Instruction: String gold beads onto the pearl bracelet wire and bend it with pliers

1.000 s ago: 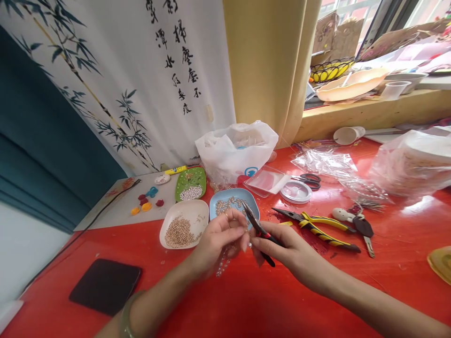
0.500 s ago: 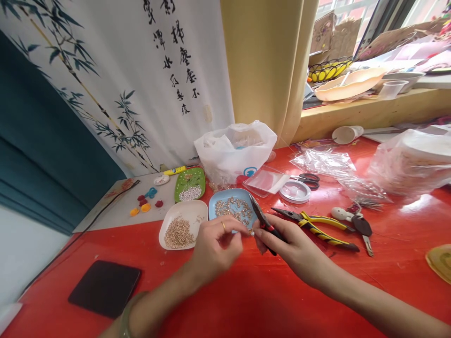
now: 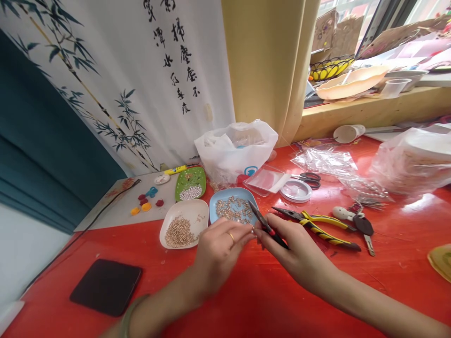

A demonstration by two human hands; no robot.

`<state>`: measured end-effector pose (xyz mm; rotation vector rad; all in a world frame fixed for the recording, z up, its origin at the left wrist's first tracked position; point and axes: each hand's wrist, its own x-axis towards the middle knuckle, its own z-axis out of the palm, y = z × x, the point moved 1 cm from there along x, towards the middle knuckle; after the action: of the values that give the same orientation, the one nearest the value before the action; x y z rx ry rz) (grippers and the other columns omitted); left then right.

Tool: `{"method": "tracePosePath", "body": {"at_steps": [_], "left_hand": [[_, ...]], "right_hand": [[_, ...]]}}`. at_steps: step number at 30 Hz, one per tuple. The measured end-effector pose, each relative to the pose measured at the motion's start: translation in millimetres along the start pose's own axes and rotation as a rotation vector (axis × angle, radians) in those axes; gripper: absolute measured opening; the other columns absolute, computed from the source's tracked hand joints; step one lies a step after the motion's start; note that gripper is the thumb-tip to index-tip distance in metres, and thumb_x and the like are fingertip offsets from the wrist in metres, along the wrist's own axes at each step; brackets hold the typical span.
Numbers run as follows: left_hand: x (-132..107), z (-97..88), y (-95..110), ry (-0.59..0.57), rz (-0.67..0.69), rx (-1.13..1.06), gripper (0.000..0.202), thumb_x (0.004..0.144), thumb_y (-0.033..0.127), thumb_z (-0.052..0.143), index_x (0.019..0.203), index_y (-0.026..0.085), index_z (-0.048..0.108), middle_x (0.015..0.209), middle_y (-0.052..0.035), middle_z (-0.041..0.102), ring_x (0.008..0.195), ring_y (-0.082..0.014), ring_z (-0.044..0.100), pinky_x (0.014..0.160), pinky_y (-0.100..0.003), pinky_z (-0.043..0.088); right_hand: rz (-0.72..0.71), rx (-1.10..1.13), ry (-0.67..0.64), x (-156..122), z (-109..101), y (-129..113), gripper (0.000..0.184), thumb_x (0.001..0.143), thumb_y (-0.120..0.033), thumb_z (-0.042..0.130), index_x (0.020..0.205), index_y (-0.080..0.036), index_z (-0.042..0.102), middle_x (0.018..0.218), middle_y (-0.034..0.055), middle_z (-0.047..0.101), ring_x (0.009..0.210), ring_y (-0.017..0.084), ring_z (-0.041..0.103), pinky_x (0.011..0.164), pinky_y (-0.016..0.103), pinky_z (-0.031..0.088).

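My left hand [image 3: 220, 251] is closed in a pinch on a tiny piece I cannot make out, held against the fingertips of my right hand [image 3: 294, 249]. My right hand grips small black pliers [image 3: 266, 225] with red marks, their tip pointing up and left over the blue dish [image 3: 219, 206] of gold findings. Both hands hover just above the red table [image 3: 246, 295], in front of that dish. A ring shows on my left hand and a green bangle [image 3: 132, 314] circles the wrist.
A white dish [image 3: 200, 211] of gold beads and a green dish [image 3: 197, 176] of pearls lie left of the blue one. Yellow-handled pliers [image 3: 317, 227], scissors [image 3: 310, 178], a round clear lid [image 3: 296, 191], plastic bags and a black pad [image 3: 105, 286] lie around.
Both hands moved slightly away from me toward the blue dish. The dangling bead strand seen under my left hand one second ago no longer shows. The left hand turned, showing its ring.
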<state>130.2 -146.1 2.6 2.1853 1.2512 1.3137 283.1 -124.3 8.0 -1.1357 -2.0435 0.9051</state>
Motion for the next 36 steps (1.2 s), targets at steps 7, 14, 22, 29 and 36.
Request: {"method": "tracePosePath", "body": {"at_steps": [7,14,22,29,36], "left_hand": [[5.5,-5.0,-2.3,0.091,-0.151,-0.184,0.012,0.074,0.016,0.064,0.079,0.024,0.071,0.068,-0.002,0.069,0.061,-0.0154,0.059,0.059,-0.027,0.047],[9.2,-11.6,-5.2,0.154,-0.161,-0.219,0.013,0.074,0.017,0.063,0.081,0.024,0.072,0.072,-0.0029,0.07,0.065,-0.0164,0.059,0.061,-0.029,0.047],[11.6,-16.1,-4.2,0.187,-0.138,-0.219,0.014,0.075,0.016,0.062,0.081,0.024,0.071,0.069,-0.0012,0.069,0.062,-0.0144,0.059,0.06,-0.027,0.047],[12.8,-16.3,-3.0,0.188,-0.104,-0.174,0.015,0.075,0.014,0.062,0.081,0.024,0.071,0.066,-0.0002,0.068,0.06,-0.013,0.057,0.058,-0.025,0.046],[11.9,-16.3,-5.7,0.165,-0.055,-0.151,0.015,0.076,0.014,0.06,0.085,0.022,0.07,0.067,-0.0002,0.067,0.06,-0.0121,0.057,0.057,-0.024,0.046]], "right_hand": [[0.081,0.397,-0.145,-0.9,-11.5,-3.2,0.023,0.083,-0.037,0.045,0.075,-0.017,0.053,0.062,-0.0002,0.051,0.06,0.013,0.048,0.055,0.026,0.039],[0.188,0.602,-0.393,-1.5,-16.5,2.5,0.032,0.079,-0.044,0.051,0.066,-0.015,0.054,0.059,0.0019,0.056,0.054,0.013,0.052,0.052,0.026,0.037],[0.256,0.556,-0.452,-2.5,-15.1,3.0,0.031,0.079,-0.043,0.052,0.065,-0.015,0.051,0.053,-0.0009,0.051,0.049,0.01,0.046,0.048,0.024,0.029],[0.255,0.527,-0.445,-1.8,-16.0,1.3,0.028,0.079,-0.04,0.052,0.066,-0.016,0.052,0.053,-0.0027,0.048,0.048,0.01,0.045,0.047,0.024,0.031],[0.247,0.517,-0.435,-1.0,-15.7,0.6,0.027,0.08,-0.037,0.051,0.063,-0.016,0.051,0.052,-0.0036,0.046,0.047,0.009,0.044,0.047,0.023,0.032]]}}
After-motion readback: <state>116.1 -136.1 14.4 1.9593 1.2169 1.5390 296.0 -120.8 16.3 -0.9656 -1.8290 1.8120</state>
